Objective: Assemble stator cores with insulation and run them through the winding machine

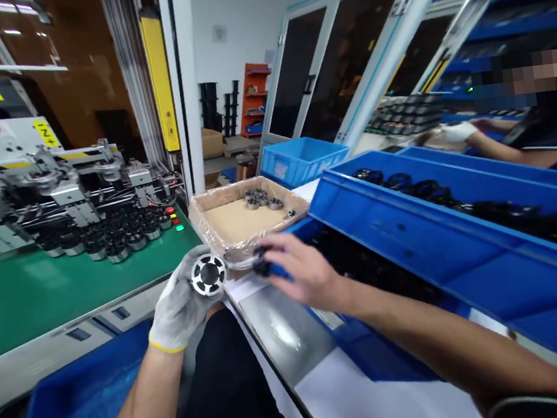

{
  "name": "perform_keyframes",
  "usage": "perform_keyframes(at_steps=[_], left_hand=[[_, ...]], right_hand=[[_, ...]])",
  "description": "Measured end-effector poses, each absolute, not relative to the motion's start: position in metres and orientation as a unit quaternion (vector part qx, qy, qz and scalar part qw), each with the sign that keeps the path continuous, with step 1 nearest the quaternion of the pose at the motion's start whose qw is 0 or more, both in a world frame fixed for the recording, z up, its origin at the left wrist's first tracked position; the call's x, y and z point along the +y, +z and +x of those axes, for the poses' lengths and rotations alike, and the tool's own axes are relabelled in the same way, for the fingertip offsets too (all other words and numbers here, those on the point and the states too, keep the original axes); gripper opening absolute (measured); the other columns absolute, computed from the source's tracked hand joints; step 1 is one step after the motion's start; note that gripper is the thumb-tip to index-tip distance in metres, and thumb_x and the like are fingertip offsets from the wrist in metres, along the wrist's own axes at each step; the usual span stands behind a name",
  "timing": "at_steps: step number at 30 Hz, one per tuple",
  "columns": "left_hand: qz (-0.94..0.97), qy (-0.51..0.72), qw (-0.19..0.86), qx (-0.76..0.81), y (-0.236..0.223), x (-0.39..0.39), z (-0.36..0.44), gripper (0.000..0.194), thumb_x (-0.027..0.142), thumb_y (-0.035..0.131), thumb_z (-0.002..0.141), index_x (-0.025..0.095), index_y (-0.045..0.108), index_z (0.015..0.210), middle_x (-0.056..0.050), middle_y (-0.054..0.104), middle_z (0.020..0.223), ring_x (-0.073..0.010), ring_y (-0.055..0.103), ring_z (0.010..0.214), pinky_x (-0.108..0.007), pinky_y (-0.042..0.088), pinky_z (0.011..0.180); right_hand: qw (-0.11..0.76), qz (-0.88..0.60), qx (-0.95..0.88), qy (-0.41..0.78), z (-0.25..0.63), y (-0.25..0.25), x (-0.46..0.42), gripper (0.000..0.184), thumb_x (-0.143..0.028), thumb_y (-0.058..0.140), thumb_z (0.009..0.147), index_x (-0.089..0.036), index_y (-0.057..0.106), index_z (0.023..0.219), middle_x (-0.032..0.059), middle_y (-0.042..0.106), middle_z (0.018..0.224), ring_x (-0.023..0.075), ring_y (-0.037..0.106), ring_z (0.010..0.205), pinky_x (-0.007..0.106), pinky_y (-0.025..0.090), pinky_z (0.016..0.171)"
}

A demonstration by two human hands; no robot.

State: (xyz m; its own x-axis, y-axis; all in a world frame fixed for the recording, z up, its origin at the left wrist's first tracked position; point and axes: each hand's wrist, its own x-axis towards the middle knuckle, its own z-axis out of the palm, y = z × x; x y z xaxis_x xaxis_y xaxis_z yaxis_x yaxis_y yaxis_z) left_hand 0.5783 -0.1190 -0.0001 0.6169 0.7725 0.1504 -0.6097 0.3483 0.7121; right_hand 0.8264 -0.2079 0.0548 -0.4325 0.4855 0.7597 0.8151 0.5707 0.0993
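Observation:
My left hand (183,300), in a white glove with a yellow cuff, is closed around a round metal motor stator core (208,275). Its slotted ring face is turned up toward me, with black in the slots and centre. Bare and slightly blurred, my right hand (305,269) pinches a black ring-shaped plastic part (261,262) at its fingertips. That part is held just right of the stator core, apart from it, near the front corner of a plastic-lined box (221,232). Below my right forearm lies a blue bin (364,347) with many black parts.
Several assembled cores (116,244) stand on a green bench (12,300) before a machine (70,192) at left. A large blue bin (412,234) of black parts rests tilted at right. Behind it a co-worker's gloved hand (455,132) reaches among parts. A light-blue crate (303,159) stands further back.

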Motion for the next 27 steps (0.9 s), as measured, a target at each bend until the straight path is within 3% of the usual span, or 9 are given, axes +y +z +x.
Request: perform_keyframes(at_steps=[3,7,10,15,17,22,27], left_hand=[[0.403,0.466,0.772,0.155,-0.001,-0.124,0.586,0.064,0.035,0.099,0.061,0.028,0.071,0.118,-0.003,0.072,0.115,-0.0184,0.07,0.099,-0.026,0.061,0.083],[0.456,0.494,0.706,0.221,-0.001,-0.122,0.594,0.078,0.014,0.096,0.051,0.03,0.068,0.122,-0.001,0.069,0.12,-0.0194,0.069,0.105,-0.027,0.06,0.089],[0.467,0.496,0.7,0.213,-0.002,-0.12,0.598,0.073,0.023,0.097,0.056,0.028,0.068,0.124,-0.002,0.071,0.119,-0.0194,0.069,0.107,-0.025,0.057,0.092],[0.441,0.413,0.781,0.161,-0.009,-0.132,0.605,0.075,0.067,0.082,0.078,0.034,0.061,0.142,-0.005,0.072,0.119,-0.0176,0.07,0.093,-0.024,0.058,0.075],[0.458,0.389,0.785,0.149,-0.016,-0.139,0.607,0.078,0.065,0.083,0.079,0.034,0.06,0.146,-0.006,0.07,0.128,-0.0196,0.07,0.099,-0.025,0.058,0.077],[0.565,0.404,0.706,0.137,-0.029,-0.146,0.609,0.088,0.041,0.093,0.073,0.033,0.055,0.152,-0.005,0.06,0.149,-0.0297,0.059,0.133,-0.034,0.05,0.113],[0.617,0.389,0.655,0.199,-0.024,-0.147,0.606,0.09,0.033,0.092,0.07,0.031,0.056,0.152,-0.005,0.063,0.146,-0.0352,0.059,0.135,-0.042,0.048,0.118]], right_hand=[[0.376,-0.359,-0.832,-0.194,0.808,0.031,-0.216,0.035,-0.032,0.074,0.097,-0.013,0.059,0.121,0.0177,0.073,0.114,0.0238,0.074,0.111,0.034,0.066,0.091],[0.399,-0.371,-0.818,-0.185,0.809,0.024,-0.218,0.061,-0.04,0.076,0.095,-0.009,0.053,0.142,0.0192,0.074,0.113,0.0258,0.074,0.11,0.038,0.066,0.094],[0.395,-0.381,-0.814,-0.19,0.81,0.026,-0.217,0.067,-0.036,0.078,0.094,-0.009,0.051,0.149,0.0197,0.072,0.12,0.026,0.072,0.114,0.037,0.065,0.096],[0.418,-0.37,-0.808,-0.19,0.804,0.029,-0.221,0.063,-0.034,0.08,0.092,-0.011,0.054,0.145,0.0185,0.07,0.119,0.024,0.07,0.114,0.035,0.064,0.095],[0.424,-0.369,-0.803,-0.198,0.802,0.03,-0.221,0.061,-0.036,0.082,0.09,-0.009,0.057,0.139,0.0181,0.069,0.114,0.0238,0.069,0.11,0.035,0.064,0.093],[0.423,-0.365,-0.802,-0.211,0.802,0.031,-0.221,0.053,-0.036,0.078,0.094,-0.01,0.058,0.137,0.0158,0.069,0.109,0.0233,0.07,0.103,0.035,0.065,0.086],[0.419,-0.354,-0.809,-0.209,0.803,0.03,-0.221,0.051,-0.023,0.073,0.094,-0.012,0.056,0.141,0.0155,0.07,0.11,0.0237,0.071,0.105,0.036,0.065,0.085]])
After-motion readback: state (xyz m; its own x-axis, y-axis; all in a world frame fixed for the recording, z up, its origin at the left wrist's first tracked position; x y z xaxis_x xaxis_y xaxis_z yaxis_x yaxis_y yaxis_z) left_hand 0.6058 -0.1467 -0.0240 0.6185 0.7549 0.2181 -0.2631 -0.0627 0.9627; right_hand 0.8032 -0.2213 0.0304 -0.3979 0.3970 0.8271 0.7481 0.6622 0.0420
